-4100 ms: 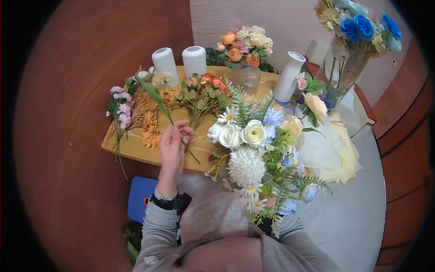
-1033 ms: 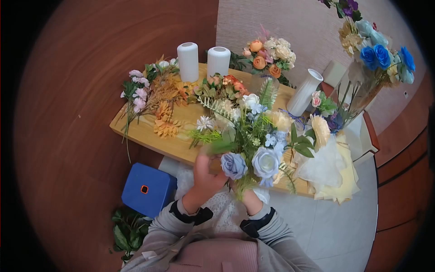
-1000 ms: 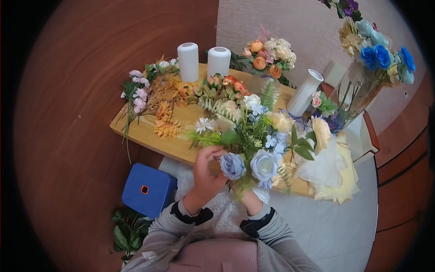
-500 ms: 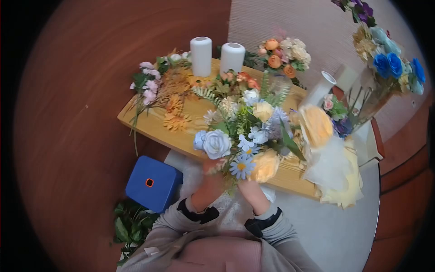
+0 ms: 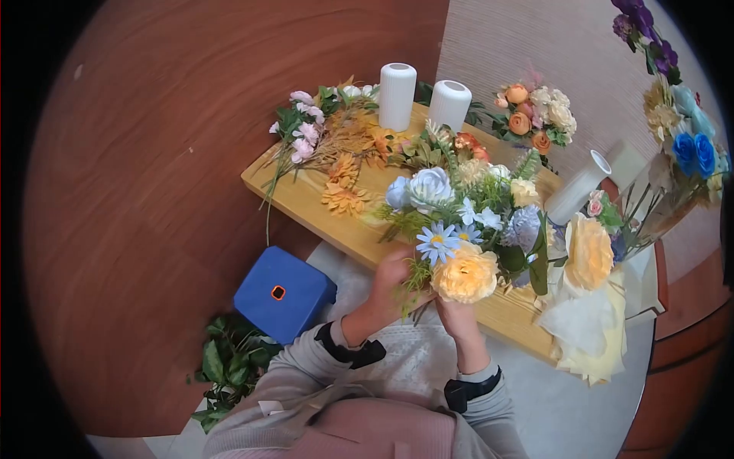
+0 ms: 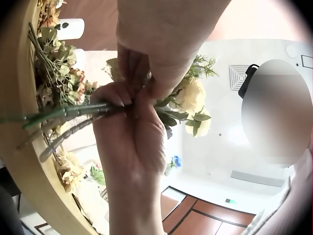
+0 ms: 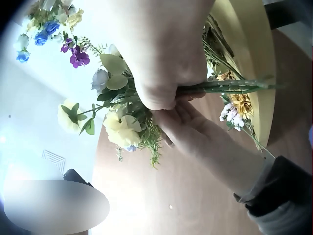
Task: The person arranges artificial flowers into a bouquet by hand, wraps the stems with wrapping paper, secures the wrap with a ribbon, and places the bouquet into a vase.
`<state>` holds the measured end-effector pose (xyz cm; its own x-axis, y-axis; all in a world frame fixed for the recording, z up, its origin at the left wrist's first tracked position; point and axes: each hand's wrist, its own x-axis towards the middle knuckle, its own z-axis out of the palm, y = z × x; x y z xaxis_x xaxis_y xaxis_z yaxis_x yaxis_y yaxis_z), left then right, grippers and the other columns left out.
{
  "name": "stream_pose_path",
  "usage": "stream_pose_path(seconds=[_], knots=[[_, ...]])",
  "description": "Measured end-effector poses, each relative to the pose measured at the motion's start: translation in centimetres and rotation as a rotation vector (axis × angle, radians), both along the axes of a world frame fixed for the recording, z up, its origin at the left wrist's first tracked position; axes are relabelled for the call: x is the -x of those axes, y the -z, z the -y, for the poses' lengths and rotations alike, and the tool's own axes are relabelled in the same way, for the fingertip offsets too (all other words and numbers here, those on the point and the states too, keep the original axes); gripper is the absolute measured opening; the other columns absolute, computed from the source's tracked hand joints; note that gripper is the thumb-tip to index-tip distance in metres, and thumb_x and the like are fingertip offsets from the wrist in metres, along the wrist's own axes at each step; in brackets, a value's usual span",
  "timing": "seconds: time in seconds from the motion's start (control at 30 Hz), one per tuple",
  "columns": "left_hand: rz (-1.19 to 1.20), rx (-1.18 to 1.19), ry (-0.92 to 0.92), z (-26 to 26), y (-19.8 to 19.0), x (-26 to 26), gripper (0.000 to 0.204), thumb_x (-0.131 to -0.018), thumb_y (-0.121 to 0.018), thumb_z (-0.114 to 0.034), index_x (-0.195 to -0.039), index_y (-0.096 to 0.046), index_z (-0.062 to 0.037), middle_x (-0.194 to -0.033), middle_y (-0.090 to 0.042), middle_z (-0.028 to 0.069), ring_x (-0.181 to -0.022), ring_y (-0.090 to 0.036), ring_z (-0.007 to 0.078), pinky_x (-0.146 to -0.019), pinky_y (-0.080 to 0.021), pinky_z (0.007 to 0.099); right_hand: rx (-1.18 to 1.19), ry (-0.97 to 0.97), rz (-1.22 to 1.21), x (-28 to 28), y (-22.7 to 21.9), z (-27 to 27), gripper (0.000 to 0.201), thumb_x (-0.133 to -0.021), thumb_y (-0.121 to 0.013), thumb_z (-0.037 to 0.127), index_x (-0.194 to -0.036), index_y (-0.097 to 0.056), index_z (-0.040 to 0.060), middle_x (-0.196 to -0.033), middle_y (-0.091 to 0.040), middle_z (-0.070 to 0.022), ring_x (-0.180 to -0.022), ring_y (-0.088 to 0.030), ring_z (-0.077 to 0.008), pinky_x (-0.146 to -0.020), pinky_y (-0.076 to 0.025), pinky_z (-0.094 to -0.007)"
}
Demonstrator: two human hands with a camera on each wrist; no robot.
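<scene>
In the head view, we held a loose bouquet of pale blue, cream and peach flowers with green foliage, its blooms right of centre, over the near edge of a light wooden table. Our right hand, just below the large peach bloom, had its fingers curled closed around the bundle. In the left wrist view, its fist gripped the dark green stems, whose cut ends stuck out towards the left of the frame. Our left hand met it from the left, thumb and fingers bent together and pinching at the bundle against the right hand; which stem they had, we could not tell.

Two ribbed white cylindrical vases stood at upper centre, and a slender white vase leaned at the right. Pink flowers and orange blossoms lay on the table at upper left. White netting and pale yellow wrapping sheets lay at lower right. Below the table, left of our left hand, we saw a blue square stool beside a leafy green plant.
</scene>
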<state>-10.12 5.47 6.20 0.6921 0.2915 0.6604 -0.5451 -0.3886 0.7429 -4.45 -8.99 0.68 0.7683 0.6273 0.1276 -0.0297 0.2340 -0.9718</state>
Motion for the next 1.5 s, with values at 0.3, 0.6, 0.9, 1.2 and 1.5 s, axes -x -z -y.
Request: stream_pose_path(seconds=[0.3,0.6,0.9,1.2,1.5], knots=[[-0.046,0.022,-0.471,-17.1,-2.4,-1.4,0.012,-0.086,-0.055,-0.007,-0.090,-0.064,-0.0001,-0.090,-0.065,0.0065,-0.083,-0.060,0.0133,-0.075,-0.047,0.0262,0.103,0.217,0.196,-0.1,0.5,0.6,0.012,-0.084,-0.053,0.002,-0.097,-0.053,0.0006,-0.088,-0.053,-0.0062,-0.074,-0.051,-0.0154,-0.067,-0.045,-0.0303],[-0.748,-0.417,-0.994,-33.6,4.1,-3.2,0.030,-0.079,-0.061,-0.021,-0.100,-0.059,-0.0005,-0.102,-0.059,0.0205,-0.094,-0.057,0.0359,-0.079,-0.045,0.0421,0.319,0.353,0.841,-0.2,0.3,0.5,0.011,-0.080,-0.055,-0.001,-0.090,-0.056,0.0018,-0.085,-0.057,-0.0102,-0.078,-0.056,-0.0231,-0.070,-0.045,-0.0341],[-0.093,-0.291,-1.132,-30.8,2.0,-3.4,0.014,-0.085,-0.048,-0.001,-0.094,-0.059,0.0013,-0.094,-0.058,0.0175,-0.089,-0.054,0.0342,-0.079,-0.043,0.0390,0.146,0.188,0.174,0.0,2.4,1.4,0.017,-0.088,-0.050,0.006,-0.105,-0.050,0.0006,-0.085,-0.056,-0.0088,-0.082,-0.057,-0.0170,-0.074,-0.049,-0.0325],[0.200,0.349,-0.517,-20.6,-0.7,-0.8,0.024,-0.096,-0.042,-0.014,-0.113,-0.051,0.0008,-0.080,-0.045,-0.0025,-0.059,-0.034,0.0012,-0.047,-0.027,0.0164,-0.399,-0.022,-0.198,-0.3,0.4,-0.3,0.037,-0.089,-0.052,0.013,-0.123,-0.043,0.0028,-0.116,-0.051,-0.0104,-0.103,-0.052,-0.0202,-0.090,-0.044,-0.0346],[0.190,0.610,-0.120,-6.2,-1.8,1.1,0.023,-0.098,-0.038,-0.017,-0.105,-0.047,0.0019,-0.076,-0.040,0.0001,-0.054,-0.040,0.0059,-0.046,-0.032,0.0178,0.027,0.189,0.264,-0.4,0.8,0.7,0.043,-0.094,-0.043,0.029,-0.128,-0.040,0.0027,-0.126,-0.048,-0.0105,-0.117,-0.045,-0.0217,-0.098,-0.037,-0.0342]])
